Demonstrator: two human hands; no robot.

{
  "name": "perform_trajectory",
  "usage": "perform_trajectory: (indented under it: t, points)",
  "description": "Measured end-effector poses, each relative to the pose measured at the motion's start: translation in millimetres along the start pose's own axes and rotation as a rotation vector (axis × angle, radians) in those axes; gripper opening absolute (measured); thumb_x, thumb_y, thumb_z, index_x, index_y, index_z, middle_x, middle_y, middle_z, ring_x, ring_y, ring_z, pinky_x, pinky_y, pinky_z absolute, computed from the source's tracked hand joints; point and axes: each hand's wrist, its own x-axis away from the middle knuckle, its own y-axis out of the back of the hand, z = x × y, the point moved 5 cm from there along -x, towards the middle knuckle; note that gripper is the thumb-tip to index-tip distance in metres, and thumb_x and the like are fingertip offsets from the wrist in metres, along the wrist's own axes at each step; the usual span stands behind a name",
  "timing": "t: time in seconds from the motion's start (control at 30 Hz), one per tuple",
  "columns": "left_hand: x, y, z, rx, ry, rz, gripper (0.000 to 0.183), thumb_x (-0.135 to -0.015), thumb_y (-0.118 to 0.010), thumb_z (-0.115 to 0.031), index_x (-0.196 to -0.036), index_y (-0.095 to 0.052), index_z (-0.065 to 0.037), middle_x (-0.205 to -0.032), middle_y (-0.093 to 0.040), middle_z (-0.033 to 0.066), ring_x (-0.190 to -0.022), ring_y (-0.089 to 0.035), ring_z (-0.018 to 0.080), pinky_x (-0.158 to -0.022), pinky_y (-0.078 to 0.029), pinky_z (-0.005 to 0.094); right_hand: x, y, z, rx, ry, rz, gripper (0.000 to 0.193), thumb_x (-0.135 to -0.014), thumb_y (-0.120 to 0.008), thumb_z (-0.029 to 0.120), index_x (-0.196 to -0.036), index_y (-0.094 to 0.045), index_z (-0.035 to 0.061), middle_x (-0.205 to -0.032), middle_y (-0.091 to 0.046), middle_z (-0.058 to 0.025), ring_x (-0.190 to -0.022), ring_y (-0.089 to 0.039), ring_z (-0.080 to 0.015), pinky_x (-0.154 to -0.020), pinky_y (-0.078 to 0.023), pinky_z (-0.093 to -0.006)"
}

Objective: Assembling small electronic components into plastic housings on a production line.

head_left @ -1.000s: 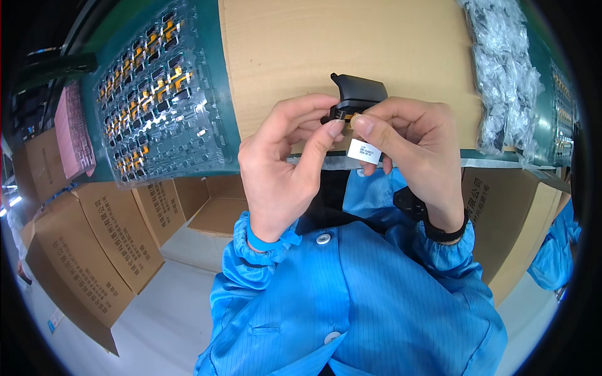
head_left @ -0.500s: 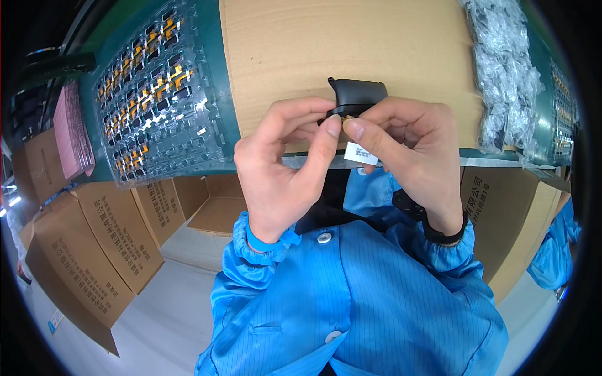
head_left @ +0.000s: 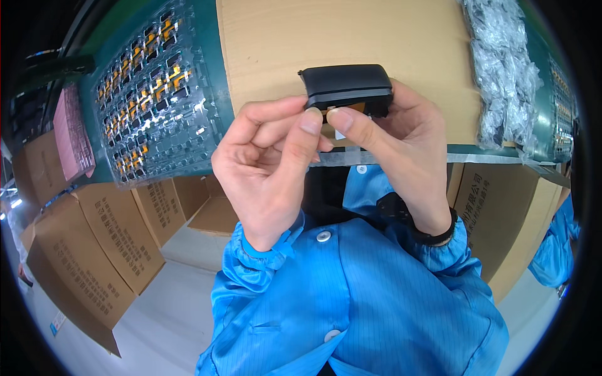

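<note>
Can barely see white tag behind right hand. Pinches black case with nearly closed fingers, at eight o'clock with left hand, four with right.

1. From here, the black casing looks like smooth, satiny plastic.
2. The tray is clear, glossy plastic.
3. The cardboard sheet looks matt.
4. The plastic bags glint, all crinkles.
5. The blue jacket is silky cloth.

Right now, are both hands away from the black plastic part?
No, the left hand has fingertips at the left end of the black plastic part, and the right hand holds its right end.
</note>
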Motion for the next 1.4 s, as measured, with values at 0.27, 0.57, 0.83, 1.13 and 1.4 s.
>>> perform_trajectory:
  t: [0.27,0.57,0.83,1.13,1.4]
  points:
    - [2.2,-0.4,-0.1,-0.026,-0.004,-0.013,0.016,-0.089,-0.067,0.002,-0.104,-0.062,0.007,-0.086,-0.073,0.0148,-0.072,-0.067,0.0130,-0.066,-0.056,0.0242,0.6,-2.0,-0.4,-0.131,-0.018,-0.005,0.025,-0.087,-0.072,0.003,-0.110,-0.066,-0.0047,-0.101,-0.070,-0.0098,-0.091,-0.066,-0.0132,-0.084,-0.052,-0.0283]
    - [4.3,0.1,-10.3,-0.056,-0.019,-0.063,0.016,-0.089,-0.068,0.002,-0.103,-0.063,0.006,-0.083,-0.072,0.0144,-0.071,-0.067,0.0132,-0.065,-0.055,0.0240,-0.3,-8.3,6.6,-0.011,0.015,-0.045,0.023,-0.087,-0.072,0.003,-0.107,-0.067,-0.0051,-0.096,-0.071,-0.0092,-0.087,-0.066,-0.0125,-0.079,-0.053,-0.0267]
    - [-11.5,13.9,5.3,-0.019,0.092,-0.081,0.018,-0.092,-0.066,-0.008,-0.106,-0.065,0.004,-0.076,-0.071,0.0098,-0.066,-0.064,0.0100,-0.060,-0.049,0.0228,-10.4,2.0,-11.6,-0.177,-0.044,-0.001,0.027,-0.096,-0.065,0.023,-0.096,-0.070,-0.0039,-0.081,-0.071,-0.0079,-0.070,-0.066,-0.0112,-0.064,-0.054,-0.0243]
    - [-8.7,8.3,-2.1,-0.102,0.057,-0.189,0.015,-0.087,-0.074,-0.006,-0.096,-0.066,0.004,-0.076,-0.071,0.0097,-0.064,-0.063,0.0077,-0.061,-0.048,0.0196,-5.5,-2.3,-10.6,-0.204,-0.020,-0.015,0.029,-0.097,-0.063,0.023,-0.100,-0.070,-0.0052,-0.082,-0.071,-0.0072,-0.073,-0.064,-0.0099,-0.065,-0.051,-0.0227]
    - [2.6,2.9,-10.1,-0.377,-0.195,-0.360,0.017,-0.084,-0.076,-0.002,-0.095,-0.065,0.005,-0.080,-0.072,0.0105,-0.071,-0.064,0.0071,-0.065,-0.048,0.0197,1.3,-8.5,-4.2,-0.247,0.002,-0.079,0.025,-0.096,-0.065,0.019,-0.098,-0.070,-0.0056,-0.082,-0.069,-0.0050,-0.074,-0.061,-0.0072,-0.066,-0.049,-0.0223]
